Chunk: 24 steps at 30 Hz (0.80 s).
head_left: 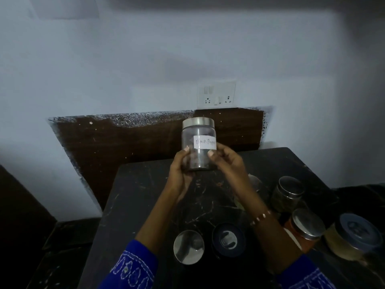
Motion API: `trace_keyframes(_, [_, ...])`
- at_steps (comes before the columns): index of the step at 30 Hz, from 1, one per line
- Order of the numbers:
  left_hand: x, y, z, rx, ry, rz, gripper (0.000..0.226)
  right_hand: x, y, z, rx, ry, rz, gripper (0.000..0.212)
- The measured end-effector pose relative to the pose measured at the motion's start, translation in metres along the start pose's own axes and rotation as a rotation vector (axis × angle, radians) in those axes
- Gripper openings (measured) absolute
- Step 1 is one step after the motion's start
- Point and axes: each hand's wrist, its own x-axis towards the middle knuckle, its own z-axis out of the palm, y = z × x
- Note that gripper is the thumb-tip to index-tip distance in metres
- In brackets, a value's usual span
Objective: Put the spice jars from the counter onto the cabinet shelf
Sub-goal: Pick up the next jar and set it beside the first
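A clear glass jar (198, 138) with a steel lid and a white label reading "Black Pepper" is held upright above the dark counter (145, 205). My left hand (179, 174) grips its lower left side and my right hand (227, 161) its lower right side. Several other spice jars stand on the counter: a steel-lidded jar (188, 246) and a blue-lidded jar (228, 238) near me, a dark-filled jar (288, 193), an orange-filled jar (305, 229) and a yellow-filled blue-lidded jar (354, 236) at the right. Another jar (254, 182) is partly hidden behind my right forearm. No cabinet shelf is in view.
A white switch and socket plate (216, 94) sits on the pale wall behind the jar. A brown wooden panel (125, 147) lines the wall at counter height. A lower dark surface (62, 247) lies to the left of the counter.
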Motion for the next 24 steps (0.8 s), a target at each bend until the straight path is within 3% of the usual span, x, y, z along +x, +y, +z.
trace_keyframes(5, [-0.003, 0.004, 0.012, 0.151, 0.150, 0.044, 0.065, -0.004, -0.002, 0.011, -0.016, 0.072, -0.108, 0.059])
trace_keyframes(10, [-0.002, 0.013, 0.018, 0.297, 0.223, 0.221, 0.046, -0.006, -0.006, 0.012, 0.029, 0.078, -0.180, 0.063])
trace_keyframes(18, [0.002, 0.028, 0.030, 0.365, 0.195, 0.382, 0.054, -0.005, -0.023, 0.009, 0.041, 0.079, -0.265, 0.065])
trace_keyframes(22, [0.005, 0.037, 0.036, 0.348, 0.171, 0.418, 0.038, 0.001, -0.035, 0.009, 0.030, 0.066, -0.310, 0.065])
trace_keyframes(24, [0.010, 0.046, 0.039, 0.352, 0.169, 0.445, 0.041, 0.006, -0.044, 0.009, 0.037, 0.052, -0.333, 0.064])
